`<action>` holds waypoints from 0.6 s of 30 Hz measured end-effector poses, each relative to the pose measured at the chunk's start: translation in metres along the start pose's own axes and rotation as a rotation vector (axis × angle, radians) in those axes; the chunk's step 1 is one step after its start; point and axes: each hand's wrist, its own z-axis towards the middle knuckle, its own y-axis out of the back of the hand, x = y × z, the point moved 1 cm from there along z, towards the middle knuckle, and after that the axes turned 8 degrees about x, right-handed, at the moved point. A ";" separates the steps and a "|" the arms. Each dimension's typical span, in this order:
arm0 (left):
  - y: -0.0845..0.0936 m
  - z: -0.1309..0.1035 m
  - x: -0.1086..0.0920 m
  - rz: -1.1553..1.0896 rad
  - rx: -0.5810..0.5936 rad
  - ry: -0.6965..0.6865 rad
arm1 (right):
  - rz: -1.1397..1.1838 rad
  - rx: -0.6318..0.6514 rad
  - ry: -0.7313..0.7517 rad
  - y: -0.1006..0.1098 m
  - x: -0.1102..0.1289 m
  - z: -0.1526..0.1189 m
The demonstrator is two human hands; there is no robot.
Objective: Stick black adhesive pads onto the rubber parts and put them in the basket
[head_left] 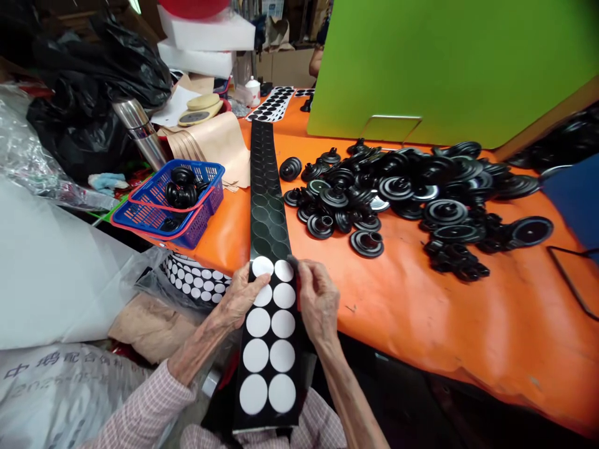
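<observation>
In the head view, the long strip of round stickers (270,234) runs down the centre of the frame, from the orange-covered desk (412,312) to the lower edge, with white discs (282,324) on its nearer part. The left hand (241,298) pinches its left edge, thumb over a disc; the right hand (321,299) has its fingers pressed together on a small dark piece (292,262) at the opposite edge; whether that belongs to the strip I cannot tell.

The strip looks light, thin and bendy, likely smooth and easily creased; the side margins seem the best hold. Black ribbed discs (334,196) crowd the right half.
</observation>
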 end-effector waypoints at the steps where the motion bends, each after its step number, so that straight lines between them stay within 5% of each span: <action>1: 0.003 -0.003 -0.003 0.111 -0.025 0.008 | -0.005 -0.042 -0.020 0.005 0.000 0.002; 5: 0.012 -0.017 -0.027 0.578 -0.403 -0.020 | -0.117 -0.071 0.120 0.017 0.010 -0.002; 6: 0.012 -0.018 -0.033 0.579 -0.400 -0.022 | -0.145 -0.053 0.183 0.017 0.014 -0.006; 10: -0.002 -0.008 -0.042 0.175 0.117 0.131 | -0.180 0.065 0.388 0.006 0.026 -0.025; 14: -0.018 0.011 -0.045 -0.011 0.131 0.143 | -0.022 0.111 0.233 0.010 0.025 -0.027; 18: -0.040 0.032 -0.057 0.332 0.262 0.065 | 0.261 -0.115 -0.144 0.029 0.013 -0.015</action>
